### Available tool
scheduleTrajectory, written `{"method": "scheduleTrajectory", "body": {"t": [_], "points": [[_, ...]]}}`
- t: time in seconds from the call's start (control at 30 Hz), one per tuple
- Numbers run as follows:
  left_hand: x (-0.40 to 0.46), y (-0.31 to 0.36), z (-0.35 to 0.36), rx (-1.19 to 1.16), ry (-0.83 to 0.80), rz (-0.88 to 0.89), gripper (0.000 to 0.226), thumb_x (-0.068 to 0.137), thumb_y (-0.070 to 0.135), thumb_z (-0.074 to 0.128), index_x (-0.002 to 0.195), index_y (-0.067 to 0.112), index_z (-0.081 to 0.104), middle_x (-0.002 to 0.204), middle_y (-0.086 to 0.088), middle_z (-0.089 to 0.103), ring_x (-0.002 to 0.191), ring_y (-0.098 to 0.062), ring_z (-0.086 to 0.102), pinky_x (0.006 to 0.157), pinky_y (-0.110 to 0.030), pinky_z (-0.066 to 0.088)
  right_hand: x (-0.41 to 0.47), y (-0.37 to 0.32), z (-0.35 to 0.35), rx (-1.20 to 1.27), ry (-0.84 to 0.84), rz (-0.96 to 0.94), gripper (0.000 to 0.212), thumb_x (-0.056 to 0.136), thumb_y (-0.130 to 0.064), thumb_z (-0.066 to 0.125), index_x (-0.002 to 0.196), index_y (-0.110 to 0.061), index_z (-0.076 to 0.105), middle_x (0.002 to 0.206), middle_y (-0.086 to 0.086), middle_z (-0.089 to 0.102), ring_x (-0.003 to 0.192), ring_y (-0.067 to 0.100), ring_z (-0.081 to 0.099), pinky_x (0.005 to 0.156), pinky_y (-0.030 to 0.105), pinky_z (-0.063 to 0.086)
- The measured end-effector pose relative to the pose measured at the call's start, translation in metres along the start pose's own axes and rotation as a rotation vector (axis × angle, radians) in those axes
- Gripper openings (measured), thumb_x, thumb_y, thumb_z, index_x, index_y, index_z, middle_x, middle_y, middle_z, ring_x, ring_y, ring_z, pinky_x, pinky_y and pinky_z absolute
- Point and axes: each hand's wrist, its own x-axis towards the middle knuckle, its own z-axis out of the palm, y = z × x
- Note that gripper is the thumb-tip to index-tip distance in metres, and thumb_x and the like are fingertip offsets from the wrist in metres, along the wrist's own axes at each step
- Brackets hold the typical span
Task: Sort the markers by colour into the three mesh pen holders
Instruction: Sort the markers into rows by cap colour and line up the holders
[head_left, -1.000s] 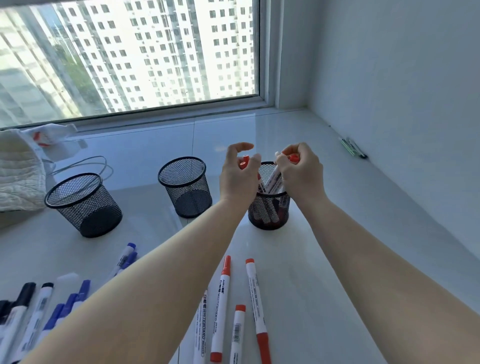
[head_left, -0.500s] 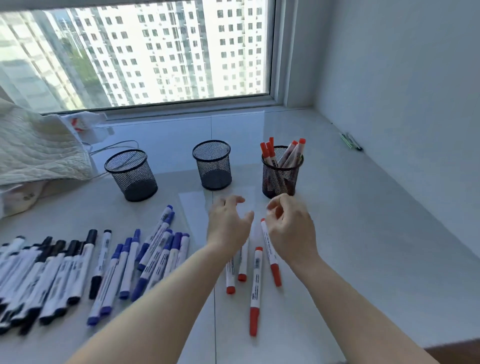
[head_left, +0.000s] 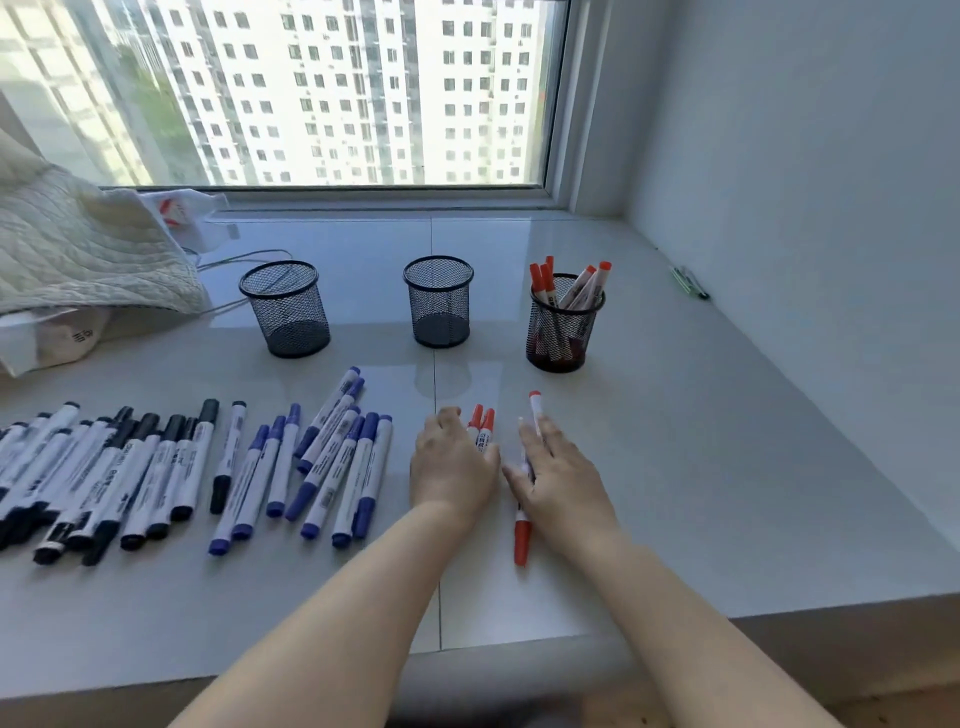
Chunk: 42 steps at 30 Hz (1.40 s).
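Both hands have dropped from above the red markers onto them since half a second ago. At lower centre, the left hand (head_left: 453, 464) lies palm down over two red-capped white markers (head_left: 483, 427), fingers curved; whether it grips them cannot be told. Just right, the right hand (head_left: 558, 475) rests with fingers straight and apart on two more red markers (head_left: 522, 538). Further up the pale glossy bench (head_left: 727, 467) stand three black mesh pen holders: left holder (head_left: 285, 309), middle holder (head_left: 439, 301), and right holder (head_left: 563, 325) with red markers upright inside. Blue-capped markers (head_left: 332, 457) lie left of centre, black-capped markers (head_left: 104, 478) at far left. Barrel printing is too small to read. A quilted cloth (head_left: 78, 249) sits upper left.
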Motion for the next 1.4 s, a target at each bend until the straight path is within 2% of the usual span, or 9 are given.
{"method": "scheduleTrajectory", "body": {"t": [0.13, 0.23, 0.53, 0.7, 0.8, 0.93, 1.07, 1.23, 1.4], "points": [[-0.005, 0.004, 0.002, 0.058, -0.001, -0.016, 0.038, 0.087, 0.025, 0.051, 0.117, 0.004, 0.043, 0.118, -0.014, 0.052, 0.109, -0.03, 0.048, 0.091, -0.037, 0.038, 0.015, -0.004, -0.005, -0.103, 0.0, 0.136, 0.071, 0.092, -0.039, 0.045, 0.147, -0.011, 0.01, 0.142, 0.011, 0.031, 0.128, 0.026, 0.03, 0.1, 0.034, 0.03], [-0.002, 0.003, 0.0, 0.118, -0.021, -0.009, 0.033, 0.087, 0.025, 0.049, 0.111, 0.002, 0.049, 0.112, -0.015, 0.056, 0.104, -0.03, 0.051, 0.085, -0.034, 0.039, 0.026, -0.008, -0.011, -0.147, -0.036, 0.221, 0.07, 0.092, -0.034, 0.046, 0.147, -0.007, 0.01, 0.135, 0.014, 0.033, 0.121, 0.031, 0.034, 0.097, 0.037, 0.033], [0.014, 0.004, -0.012, 0.206, -0.149, 0.015, 0.028, 0.085, 0.031, 0.048, 0.065, 0.014, 0.041, 0.073, -0.007, 0.052, 0.067, -0.024, 0.047, 0.055, -0.027, 0.033, 0.043, 0.0, -0.025, -0.116, -0.048, 0.351, 0.024, 0.093, -0.013, 0.037, 0.113, 0.0, 0.043, 0.117, 0.02, 0.057, 0.106, 0.037, 0.055, 0.073, 0.032, 0.036], [0.018, 0.008, -0.006, -0.077, -0.068, -0.107, 0.019, 0.082, 0.032, 0.05, 0.072, 0.016, 0.046, 0.067, -0.001, 0.051, 0.058, -0.017, 0.046, 0.046, -0.026, 0.028, 0.055, 0.003, -0.03, -0.022, -0.038, 0.415, 0.03, 0.093, -0.022, 0.041, 0.116, -0.003, 0.045, 0.119, 0.018, 0.056, 0.109, 0.035, 0.052, 0.079, 0.034, 0.039], [0.027, 0.024, -0.005, -0.431, -0.039, -0.121, 0.007, 0.086, 0.021, 0.049, 0.079, 0.019, 0.046, 0.074, -0.004, 0.061, 0.062, -0.014, 0.058, 0.055, -0.028, 0.047, 0.065, 0.002, -0.039, 0.137, -0.019, 0.328, 0.026, 0.093, -0.024, 0.042, 0.113, -0.009, 0.049, 0.108, 0.014, 0.059, 0.103, 0.034, 0.052, 0.075, 0.033, 0.037], [0.051, 0.049, -0.011, -0.645, 0.034, -0.066, 0.017, 0.088, 0.017, 0.048, 0.075, 0.026, 0.049, 0.066, 0.003, 0.057, 0.056, -0.012, 0.053, 0.054, -0.026, 0.048, 0.086, -0.001, -0.078, 0.41, 0.202, 0.276, 0.03, 0.086, -0.031, 0.052, 0.059, -0.018, 0.05, 0.057, -0.003, 0.051, 0.065, 0.024, 0.051, 0.053, 0.029, 0.034], [0.079, 0.072, -0.018, -0.663, 0.079, -0.055, 0.025, 0.09, 0.03, 0.049, 0.067, 0.02, 0.052, 0.048, 0.011, 0.04, 0.044, -0.007, 0.039, 0.035, -0.013, 0.03, 0.117, 0.002, -0.131, 0.888, 0.549, 0.264, 0.039, 0.086, -0.032, 0.055, 0.051, -0.018, 0.047, 0.032, -0.009, 0.042, 0.035, 0.008, 0.041, 0.042, 0.02, 0.033], [0.113, 0.106, -0.035, -0.887, -0.017, -0.078, 0.036, 0.089, 0.041, 0.054, 0.056, 0.026, 0.048, 0.043, 0.01, 0.037, 0.042, -0.01, 0.034, 0.048, -0.025, 0.029, 0.149, -0.002, -0.146, 1.319, 0.777, 0.131, 0.035, 0.091, -0.031, 0.049, 0.057, -0.021, 0.047, 0.044, -0.007, 0.052, 0.041, 0.01, 0.047, 0.048, 0.023, 0.043], [0.139, 0.139, -0.038, -1.035, -0.019, -0.069, 0.031, 0.089, 0.043, 0.055, 0.065, 0.023, 0.052, 0.051, 0.008, 0.046, 0.043, -0.007, 0.043, 0.052, -0.024, 0.039, 0.175, 0.012, -0.124, 0.921, 0.765, 0.167, 0.033, 0.091, -0.03, 0.045, 0.06, -0.027, 0.057, 0.06, -0.003, 0.057, 0.054, 0.02, 0.055, 0.061, 0.04, 0.048]]}}
